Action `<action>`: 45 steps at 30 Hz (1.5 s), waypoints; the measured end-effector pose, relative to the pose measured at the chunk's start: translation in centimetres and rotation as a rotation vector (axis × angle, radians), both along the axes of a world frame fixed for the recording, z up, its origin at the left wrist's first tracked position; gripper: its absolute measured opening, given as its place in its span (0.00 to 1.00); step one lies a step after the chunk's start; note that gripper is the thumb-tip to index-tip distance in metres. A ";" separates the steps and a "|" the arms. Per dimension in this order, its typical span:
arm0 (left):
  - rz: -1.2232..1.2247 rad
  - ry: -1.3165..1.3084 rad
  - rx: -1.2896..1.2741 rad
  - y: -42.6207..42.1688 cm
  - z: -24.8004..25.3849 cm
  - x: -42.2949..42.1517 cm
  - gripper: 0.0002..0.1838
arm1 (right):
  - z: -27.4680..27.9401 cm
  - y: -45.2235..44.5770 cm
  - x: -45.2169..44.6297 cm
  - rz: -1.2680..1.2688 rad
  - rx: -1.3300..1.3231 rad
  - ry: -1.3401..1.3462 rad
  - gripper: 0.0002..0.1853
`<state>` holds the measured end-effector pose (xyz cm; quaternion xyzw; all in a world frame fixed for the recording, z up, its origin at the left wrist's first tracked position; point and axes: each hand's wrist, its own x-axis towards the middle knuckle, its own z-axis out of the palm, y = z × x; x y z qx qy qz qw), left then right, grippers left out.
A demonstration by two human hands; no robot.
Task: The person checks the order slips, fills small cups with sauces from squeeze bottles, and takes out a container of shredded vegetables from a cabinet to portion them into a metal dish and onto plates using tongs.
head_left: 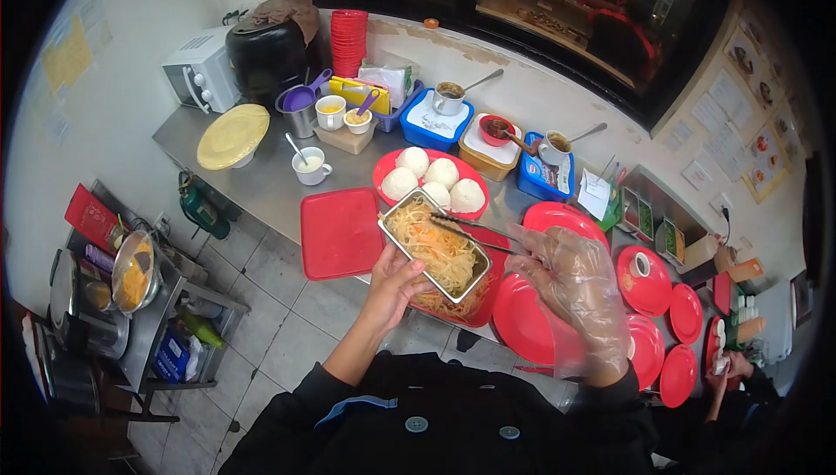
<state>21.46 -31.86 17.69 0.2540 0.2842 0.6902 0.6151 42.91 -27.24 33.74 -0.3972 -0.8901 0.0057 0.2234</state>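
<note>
My left hand [396,288] holds a rectangular steel pan [477,276] by its near side, tilted. Shredded vegetables [444,251] fill the pan. In a clear plastic glove, my right hand [575,279] is closed round dark tongs [488,233], whose tips touch the shreds at the pan's far side. Beneath the pan lies a red tray [488,301] with more shreds. Just beyond, several white rice mounds [441,172] stand on a red oval plate [380,170]. A red tray [335,235] is left of the pan.
Red plates [522,318] spread to the right. Cups [311,167], blue tubs [435,120] and a yellow-covered dish [233,137] stand farther back on the steel counter. At lower right, a co-worker's hands [727,366] hold something small. A lower cart [152,327] stands left.
</note>
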 end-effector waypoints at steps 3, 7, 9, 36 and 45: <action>-0.002 -0.014 -0.004 -0.1 -0.1 -0.3 0.36 | 0.6 -0.5 -0.4 0.073 -0.023 -0.030 0.21; 0.006 -0.028 -0.011 -0.6 -0.4 -0.8 0.37 | 0.3 -0.9 -0.6 0.055 0.014 0.043 0.22; 0.013 -0.008 0.008 -0.9 -0.4 -1.2 0.38 | 0.1 -1.0 -0.9 0.034 0.005 0.083 0.22; -0.313 -0.032 0.019 -7.0 -0.4 -10.9 0.48 | 4.7 -1.3 -8.0 0.393 -0.070 -0.134 0.20; -0.261 -0.068 -0.032 -8.8 0.2 -10.8 0.50 | 3.8 -1.9 -8.1 0.485 -0.178 0.005 0.19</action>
